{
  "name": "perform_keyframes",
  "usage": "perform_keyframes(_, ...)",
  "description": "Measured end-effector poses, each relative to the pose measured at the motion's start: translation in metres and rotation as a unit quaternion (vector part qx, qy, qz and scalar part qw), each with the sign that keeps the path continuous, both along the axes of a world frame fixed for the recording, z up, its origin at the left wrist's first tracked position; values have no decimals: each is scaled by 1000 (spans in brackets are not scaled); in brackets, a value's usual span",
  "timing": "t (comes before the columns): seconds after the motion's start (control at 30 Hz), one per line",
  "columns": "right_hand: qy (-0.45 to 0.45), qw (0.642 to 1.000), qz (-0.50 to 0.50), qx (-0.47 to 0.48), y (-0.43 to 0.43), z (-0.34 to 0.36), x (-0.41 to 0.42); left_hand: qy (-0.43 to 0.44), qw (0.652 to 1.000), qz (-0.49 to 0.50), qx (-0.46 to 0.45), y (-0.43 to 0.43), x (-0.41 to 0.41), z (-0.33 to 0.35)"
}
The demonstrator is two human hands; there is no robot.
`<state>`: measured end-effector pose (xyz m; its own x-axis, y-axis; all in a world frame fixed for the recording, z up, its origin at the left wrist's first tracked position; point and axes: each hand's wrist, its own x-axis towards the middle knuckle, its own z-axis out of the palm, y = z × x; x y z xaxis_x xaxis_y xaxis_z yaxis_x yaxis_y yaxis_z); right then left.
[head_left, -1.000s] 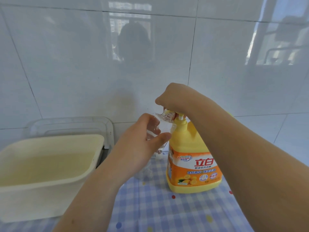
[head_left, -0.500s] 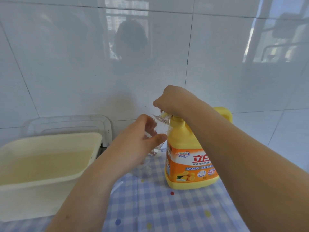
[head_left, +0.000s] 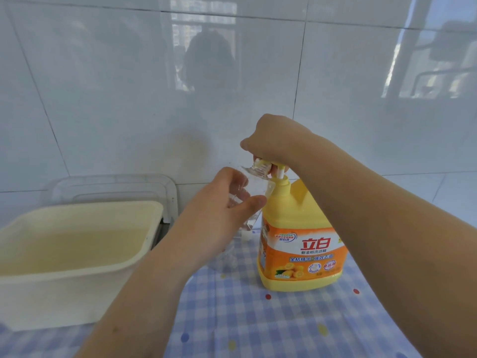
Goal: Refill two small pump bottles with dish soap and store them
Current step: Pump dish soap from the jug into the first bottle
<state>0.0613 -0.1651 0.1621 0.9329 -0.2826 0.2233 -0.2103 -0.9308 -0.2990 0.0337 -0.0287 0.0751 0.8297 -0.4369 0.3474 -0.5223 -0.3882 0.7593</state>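
Note:
A big yellow dish soap jug (head_left: pixel 299 254) with an orange label stands upright on the checked cloth. My right hand (head_left: pixel 271 140) rests closed on its white pump head (head_left: pixel 357 171), whose stem shows below my fingers. My left hand (head_left: pixel 219 215) grips a small clear bottle (head_left: pixel 255 184), tilted so its open neck sits under the pump spout. A second clear item (head_left: pixel 229 257) lies on the cloth below my left hand, mostly hidden.
A cream plastic tub (head_left: pixel 77 288) stands at the left, with a clear plastic container (head_left: pixel 116 187) behind it against the white tiled wall. The blue checked tablecloth (head_left: pixel 258 326) covers the surface in front.
The pump head has risen, so its white stem shows again. My left hand keeps the small bottle at the spout. The view shifted slightly.

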Motion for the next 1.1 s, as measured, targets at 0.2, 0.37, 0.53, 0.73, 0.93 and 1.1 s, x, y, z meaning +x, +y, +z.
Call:
perform_keyframes(0.2, 30, 1000, 2, -5, 3, 3, -3, -22, 1000, 14, -12, -3, 1, -4)
perform_keyframes(0.37, 135, 991, -4, -12, 8, 5, 1, -26, 999, 20, -21, -4, 1, -5)
perform_keyframes(0.53, 119, 993, -15, 7, 5, 2, 1, -41, 999, 30, 11, -4, 1, -5)
perform_keyframes(0.73, 57, 997, -28, 39, 2, -13, 6, -32, 998, 28, 47, 0, 6, -6)
perform_keyframes(0.93, 35, 997, -39, 56, 1, -15, 7, -10, 999, 17, 35, -1, 4, -4)
perform_keyframes(1.1, 18, 998, -31, 47, -1, -15, 7, -15, 999, 23, 42, 0, 5, -4)
